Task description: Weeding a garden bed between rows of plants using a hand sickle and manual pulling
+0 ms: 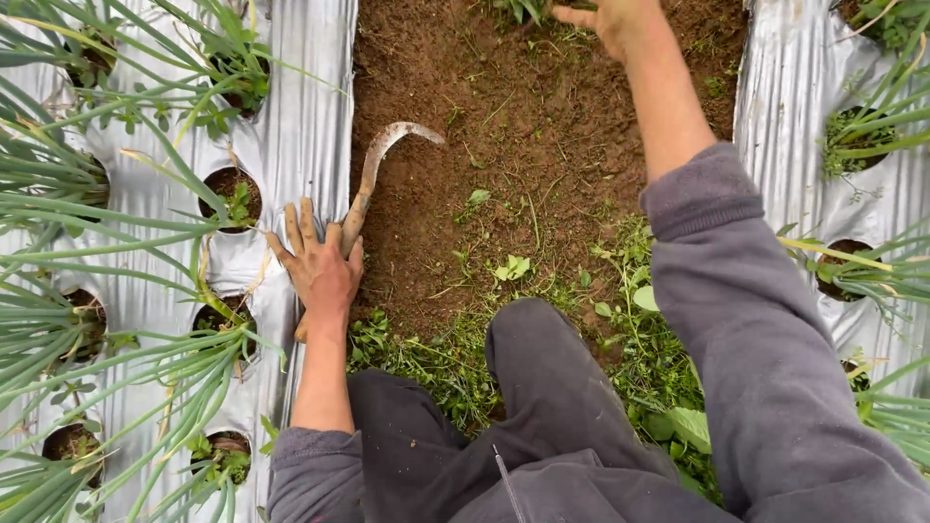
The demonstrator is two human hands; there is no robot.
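Left hand (pixel 320 269) rests fingers spread over the sickle (pixel 373 179) handle, blade pointing up the soil strip, while the right hand (pixel 620 19) reaches far ahead, its fingers cut off from view.

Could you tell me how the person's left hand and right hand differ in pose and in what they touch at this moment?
The left hand lies flat, fingers spread, on the sickle handle at the silver sheet's edge; the right hand is stretched far ahead over the soil, near a weed clump. The left is fully visible; the right is cut off by the frame. Both are bare, with grey sleeves.
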